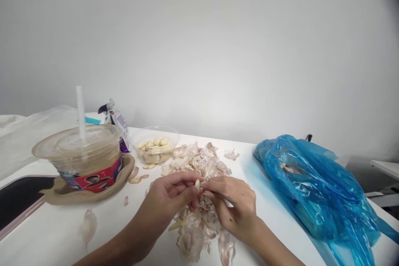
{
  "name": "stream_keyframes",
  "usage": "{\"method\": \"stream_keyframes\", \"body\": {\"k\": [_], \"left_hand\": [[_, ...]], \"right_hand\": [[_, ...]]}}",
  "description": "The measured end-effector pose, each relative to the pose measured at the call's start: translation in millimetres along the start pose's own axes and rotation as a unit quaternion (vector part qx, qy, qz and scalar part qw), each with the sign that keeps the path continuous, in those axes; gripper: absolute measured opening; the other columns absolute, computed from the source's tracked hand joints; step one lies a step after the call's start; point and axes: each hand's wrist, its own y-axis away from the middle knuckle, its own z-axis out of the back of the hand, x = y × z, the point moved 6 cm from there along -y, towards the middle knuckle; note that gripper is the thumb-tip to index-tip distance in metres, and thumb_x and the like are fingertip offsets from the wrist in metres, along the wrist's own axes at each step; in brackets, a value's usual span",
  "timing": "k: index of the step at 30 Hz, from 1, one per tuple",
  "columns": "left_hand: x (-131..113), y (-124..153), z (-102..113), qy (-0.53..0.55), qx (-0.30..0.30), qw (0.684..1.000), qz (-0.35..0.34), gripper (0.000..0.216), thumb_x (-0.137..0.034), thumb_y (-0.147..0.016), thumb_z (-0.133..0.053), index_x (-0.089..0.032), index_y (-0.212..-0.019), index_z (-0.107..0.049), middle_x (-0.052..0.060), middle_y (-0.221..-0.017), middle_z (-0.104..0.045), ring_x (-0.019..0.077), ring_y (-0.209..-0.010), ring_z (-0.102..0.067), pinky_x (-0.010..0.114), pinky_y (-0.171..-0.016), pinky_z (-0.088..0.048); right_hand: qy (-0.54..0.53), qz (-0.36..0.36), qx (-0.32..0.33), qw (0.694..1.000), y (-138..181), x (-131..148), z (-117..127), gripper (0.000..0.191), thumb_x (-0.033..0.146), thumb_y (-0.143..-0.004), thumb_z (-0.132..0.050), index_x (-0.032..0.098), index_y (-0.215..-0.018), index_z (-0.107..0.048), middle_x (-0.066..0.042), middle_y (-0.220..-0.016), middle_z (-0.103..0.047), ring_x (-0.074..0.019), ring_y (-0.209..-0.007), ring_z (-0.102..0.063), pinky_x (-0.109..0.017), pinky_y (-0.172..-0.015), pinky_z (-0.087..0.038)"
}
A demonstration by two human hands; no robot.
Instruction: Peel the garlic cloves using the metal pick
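Observation:
Between the fingertips of my left hand point(174, 193) is a small pale garlic clove point(197, 183). My right hand point(233, 201) meets it from the other side, closed around a thin grey metal tool point(223, 198); its tip is hidden at the clove, so its kind does not show. Under and beyond both hands spreads a heap of papery garlic skins point(199, 160). A clear round plastic bowl point(175, 137) behind my left hand holds several peeled cloves point(157, 146). A few unpeeled cloves point(134, 180) lie to the left of the heap.
At the left, a lidded drink cup point(93, 174) with a white straw point(80, 112) stands on brown paper point(71, 198) by a dark phone-like device point(23, 201). Behind it is a purple and white wrapper point(116, 120). A blue plastic bag point(314, 187) lies at the right. A wall point(218, 50) rises behind.

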Motion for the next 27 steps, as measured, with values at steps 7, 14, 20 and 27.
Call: {"method": "stream_keyframes", "body": {"k": [7, 14, 20, 27], "left_hand": [[0.3, -0.7, 0.6, 0.006, 0.001, 1.0, 0.001, 0.012, -0.024, -0.07, -0.068, -0.019, -0.081, -0.067, -0.004, -0.059, -0.066, 0.0102, -0.054, -0.055, 0.021, -0.052, -0.043], [2.5, -1.6, 1.1, 0.008, 0.005, 1.0, 0.005, 0.011, -0.024, -0.07, -0.068, -0.019, -0.079, -0.068, -0.004, -0.058, -0.065, 0.0103, -0.053, -0.055, 0.021, -0.052, -0.043], [1.9, -3.2, 0.1, 0.005, 0.007, 1.0, 0.006, 0.012, -0.024, -0.071, -0.067, -0.018, -0.082, -0.067, -0.003, -0.061, -0.066, 0.0102, -0.055, -0.056, 0.021, -0.055, -0.044], [0.5, -1.1, 0.9, 0.004, -0.002, 1.0, 0.004, 0.01, -0.024, -0.07, -0.067, -0.018, -0.079, -0.068, -0.004, -0.056, -0.064, 0.0104, -0.054, -0.055, 0.021, -0.053, -0.043]], "right_hand": [[0.021, 0.002, 0.074, 0.997, 2.6, -3.9, -9.7, 0.023, 0.008, -0.082, -0.043, 0.017, -0.097, -0.058, -0.004, -0.071, -0.065, -0.0142, -0.062, -0.061, -0.025, -0.053, -0.047], [0.028, 0.012, 0.069, 0.997, 3.0, -4.1, -9.3, 0.024, 0.008, -0.081, -0.043, 0.016, -0.097, -0.057, -0.003, -0.069, -0.063, -0.0136, -0.059, -0.058, -0.025, -0.053, -0.046], [0.02, 0.009, 0.07, 0.997, 3.5, -4.3, -9.2, 0.028, 0.006, -0.08, -0.043, 0.017, -0.102, -0.056, -0.004, -0.072, -0.063, -0.0143, -0.06, -0.057, -0.026, -0.052, -0.045], [0.025, 0.004, 0.069, 0.997, 4.6, -5.4, -9.7, 0.026, 0.008, -0.081, -0.044, 0.017, -0.102, -0.056, -0.004, -0.072, -0.064, -0.0147, -0.062, -0.06, -0.026, -0.053, -0.047]]}}
